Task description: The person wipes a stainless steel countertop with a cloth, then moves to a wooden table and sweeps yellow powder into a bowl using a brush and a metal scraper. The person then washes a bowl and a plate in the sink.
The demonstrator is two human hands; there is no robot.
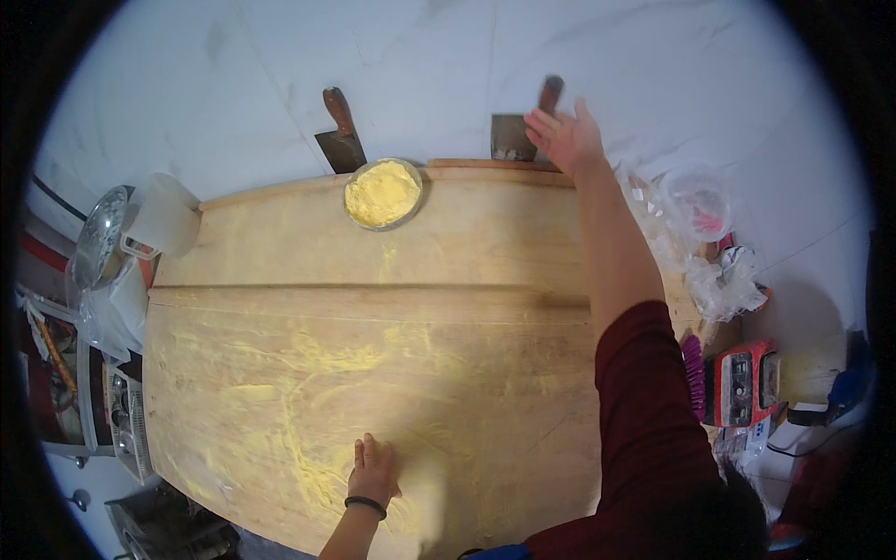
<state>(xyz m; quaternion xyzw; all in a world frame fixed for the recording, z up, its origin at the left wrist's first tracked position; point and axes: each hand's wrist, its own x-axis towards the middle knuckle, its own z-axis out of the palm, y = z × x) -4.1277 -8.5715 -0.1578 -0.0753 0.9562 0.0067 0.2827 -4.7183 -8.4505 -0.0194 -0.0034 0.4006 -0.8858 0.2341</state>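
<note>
Flat on the floured wooden board (490, 364) rests my left hand (373, 469), palm down and holding nothing, a dark band on its wrist. My right hand (568, 136) reaches to the board's far edge, fingers apart. Its fingertips overlap a broad-bladed scraper or cleaver (512, 136) with a brown handle, which leans at the tiled wall; whether they touch it I cannot tell. A similar brown-handled blade tool (339, 147) leans farther left. Near it a round bowl (383, 194) of yellow flour stands on the board's far part. Yellow flour is smeared across the near part.
At left are a white plastic jug (164, 213), a metal lid or bowl (103, 238) and a white basket (128, 427) of utensils. Plastic bags (721, 283), a purple brush (692, 374) and a red scale-like device (742, 385) sit at right. A ridge (371, 287) crosses the board.
</note>
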